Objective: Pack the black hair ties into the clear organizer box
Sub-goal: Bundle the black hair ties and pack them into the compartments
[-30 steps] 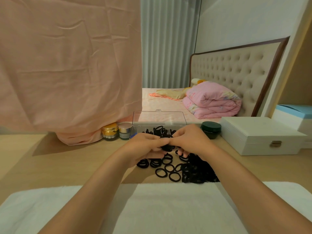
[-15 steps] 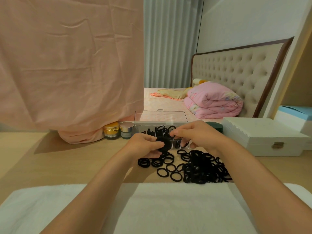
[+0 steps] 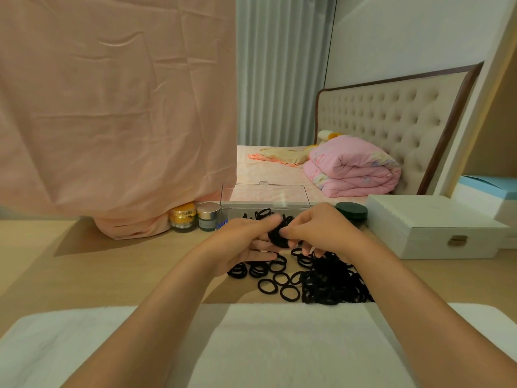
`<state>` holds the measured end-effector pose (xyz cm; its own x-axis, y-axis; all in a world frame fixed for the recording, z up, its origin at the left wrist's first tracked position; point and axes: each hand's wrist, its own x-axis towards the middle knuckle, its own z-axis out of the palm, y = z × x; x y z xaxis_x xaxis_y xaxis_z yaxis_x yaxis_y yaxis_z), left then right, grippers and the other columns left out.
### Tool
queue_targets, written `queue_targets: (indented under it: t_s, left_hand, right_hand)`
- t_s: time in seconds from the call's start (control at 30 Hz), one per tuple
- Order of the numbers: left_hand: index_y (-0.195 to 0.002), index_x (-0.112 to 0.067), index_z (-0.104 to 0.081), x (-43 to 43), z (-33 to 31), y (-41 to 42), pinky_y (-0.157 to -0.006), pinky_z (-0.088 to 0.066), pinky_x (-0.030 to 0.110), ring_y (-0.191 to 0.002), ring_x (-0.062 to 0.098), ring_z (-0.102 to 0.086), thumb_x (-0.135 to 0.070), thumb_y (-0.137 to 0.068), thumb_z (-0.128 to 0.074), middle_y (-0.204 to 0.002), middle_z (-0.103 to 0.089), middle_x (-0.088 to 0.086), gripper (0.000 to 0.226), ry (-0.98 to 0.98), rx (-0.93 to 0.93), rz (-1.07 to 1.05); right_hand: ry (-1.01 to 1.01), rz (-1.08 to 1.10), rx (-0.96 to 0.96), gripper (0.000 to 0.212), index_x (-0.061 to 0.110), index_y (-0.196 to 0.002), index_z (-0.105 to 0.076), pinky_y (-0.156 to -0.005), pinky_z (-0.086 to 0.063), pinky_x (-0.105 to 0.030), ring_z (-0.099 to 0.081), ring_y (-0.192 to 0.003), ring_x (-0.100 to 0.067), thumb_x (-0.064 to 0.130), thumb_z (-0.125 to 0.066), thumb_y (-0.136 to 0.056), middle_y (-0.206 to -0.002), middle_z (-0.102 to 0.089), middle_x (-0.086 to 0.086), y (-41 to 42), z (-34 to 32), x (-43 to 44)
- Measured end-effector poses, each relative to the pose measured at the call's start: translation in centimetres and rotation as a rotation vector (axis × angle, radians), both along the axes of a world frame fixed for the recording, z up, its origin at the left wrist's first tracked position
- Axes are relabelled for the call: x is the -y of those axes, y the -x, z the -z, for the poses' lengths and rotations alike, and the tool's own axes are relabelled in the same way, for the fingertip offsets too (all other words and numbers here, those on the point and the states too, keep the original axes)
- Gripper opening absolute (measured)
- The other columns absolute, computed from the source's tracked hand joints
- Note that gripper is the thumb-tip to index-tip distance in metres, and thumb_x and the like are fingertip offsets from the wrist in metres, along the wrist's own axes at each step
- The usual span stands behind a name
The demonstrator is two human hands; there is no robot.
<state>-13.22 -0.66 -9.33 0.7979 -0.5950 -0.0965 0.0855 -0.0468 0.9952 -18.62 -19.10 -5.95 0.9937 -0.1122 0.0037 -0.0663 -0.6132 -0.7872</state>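
I see both hands meeting just in front of the clear box (image 3: 237,210), which sits open at the far side of the table (image 3: 112,270) with its lid (image 3: 264,194) standing upright behind it. The left hand (image 3: 246,242) has its fingers curled around a bundle of hair ties (image 3: 277,237), thumb on top. The right hand (image 3: 321,231) pinches the same bundle from the other side with thumb and fingertips. The bundle is held off the table, between the two hands and just short of the box's front wall. Some loose ties in the box (image 3: 263,213) show above my left fingers. I cannot tell which compartment they are in.

The rest of the task's ties are on the table below the hands. A dense pile of hair ties (image 3: 330,284) lies under the right wrist, and single rings are scattered to its left, toward the left hand. A white towel (image 3: 279,345) covers the near edge of the table under both forearms.

Left of the box stand a gold jar (image 3: 183,217) and a silver-lidded jar (image 3: 208,217), side by side, next to a hanging pink cloth (image 3: 112,107). To the right of the box is a dark green jar (image 3: 351,211), then a white case with a metal clasp (image 3: 430,228). Behind the table there is a bed with a folded pink quilt (image 3: 355,169).
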Motion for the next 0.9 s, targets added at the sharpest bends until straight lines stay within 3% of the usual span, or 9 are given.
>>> queue_targets:
  t_s: [0.13, 0.2, 0.33, 0.43, 0.6, 0.7, 0.8, 0.9]
  left_hand:
    - [-0.124, -0.007, -0.068, 0.1, 0.0, -0.2, -0.090, -0.059, 0.034, -0.100, 0.020, -0.075, -0.017, -0.093, -0.071, -0.103, -0.077, 0.010, 0.033, -0.013, 0.056, -0.106]
    - [-0.118, -0.008, -0.071, 0.1, -0.3, -0.1, -0.088, -0.060, 0.030, -0.101, 0.020, -0.074, -0.014, -0.097, -0.064, -0.094, -0.077, 0.007, 0.023, 0.007, 0.046, -0.066]
    - [-0.124, -0.011, -0.069, 0.8, -1.5, -0.4, -0.092, -0.058, 0.030, -0.109, 0.020, -0.071, -0.013, -0.099, -0.060, -0.115, -0.075, 0.010, 0.026, 0.052, 0.035, 0.052]
    - [-0.124, -0.011, -0.068, 2.4, -3.1, -1.5, -0.091, -0.059, 0.031, -0.107, 0.021, -0.072, -0.011, -0.098, -0.062, -0.113, -0.075, 0.011, 0.026, 0.023, 0.116, 0.042]
    - [-0.111, -0.018, -0.073, 5.4, -5.7, -3.3, -0.085, -0.060, 0.028, -0.092, 0.012, -0.074, -0.019, -0.093, -0.070, -0.102, -0.078, 0.003, 0.018, -0.125, 0.351, -0.071]
    - [-0.109, -0.024, -0.074, 7.2, -5.5, -4.9, -0.078, -0.055, 0.025, -0.093, 0.010, -0.069, -0.029, -0.093, -0.070, -0.104, -0.075, -0.004, 0.017, -0.194, 0.423, -0.109]
    - [-0.113, -0.027, -0.072, 8.5, -3.7, -6.6, -0.088, -0.051, 0.032, -0.100, 0.012, -0.064, -0.040, -0.095, -0.063, -0.110, -0.071, -0.006, 0.024, -0.361, 0.565, -0.115]
    - [-0.126, -0.029, -0.065, 9.2, -1.5, -7.8, -0.095, -0.048, 0.032, -0.111, 0.015, -0.060, -0.044, -0.097, -0.058, -0.122, -0.065, -0.005, 0.033, -0.566, 0.655, -0.069]
  right_hand:
    - [0.055, 0.062, 0.041, 0.019, 0.020, -0.087, -0.078, -0.051, -0.048, -0.023, -0.062, -0.055, -0.009, 0.039, -0.081, -0.083, -0.076, -0.077, -0.001, 0.0, -0.3, 0.0]
    - [0.046, 0.084, 0.080, 0.028, 0.024, -0.095, -0.075, -0.053, -0.049, -0.023, -0.068, -0.065, -0.010, 0.044, -0.084, -0.078, -0.089, -0.077, -0.001, 0.0, -0.5, 0.6]
    - [-0.263, -0.077, 0.026, 0.041, 0.021, -0.126, -0.068, -0.065, -0.060, -0.028, -0.074, -0.096, -0.017, 0.031, -0.079, -0.087, -0.112, -0.074, 0.001, 0.2, -1.0, 2.0]
    - [-0.427, -0.116, -0.001, 0.027, 0.011, -0.117, -0.074, -0.072, -0.063, -0.034, -0.076, -0.093, -0.023, 0.022, -0.072, -0.093, -0.106, -0.078, -0.010, -0.5, -1.7, 3.5]
    - [-0.500, -0.067, -0.050, 0.024, 0.005, -0.111, -0.076, -0.072, -0.063, -0.033, -0.074, -0.089, -0.023, 0.019, -0.071, -0.093, -0.106, -0.078, -0.014, -2.8, -3.6, 6.3]
    - [-0.455, -0.001, -0.073, 0.024, 0.005, -0.111, -0.075, -0.070, -0.064, -0.032, -0.076, -0.087, -0.023, 0.017, -0.074, -0.091, -0.101, -0.079, -0.013, -4.2, -4.1, 7.7]
    - [-0.318, 0.123, -0.070, 0.028, 0.006, -0.111, -0.074, -0.065, -0.063, -0.033, -0.077, -0.078, -0.023, 0.020, -0.079, -0.088, -0.099, -0.078, -0.014, -5.8, -3.3, 8.5]
    - [-0.184, 0.214, -0.093, 0.025, 0.005, -0.109, -0.073, -0.049, -0.056, -0.028, -0.075, -0.070, -0.024, 0.018, -0.079, -0.089, -0.094, -0.076, -0.016, -7.3, -1.8, 8.6]
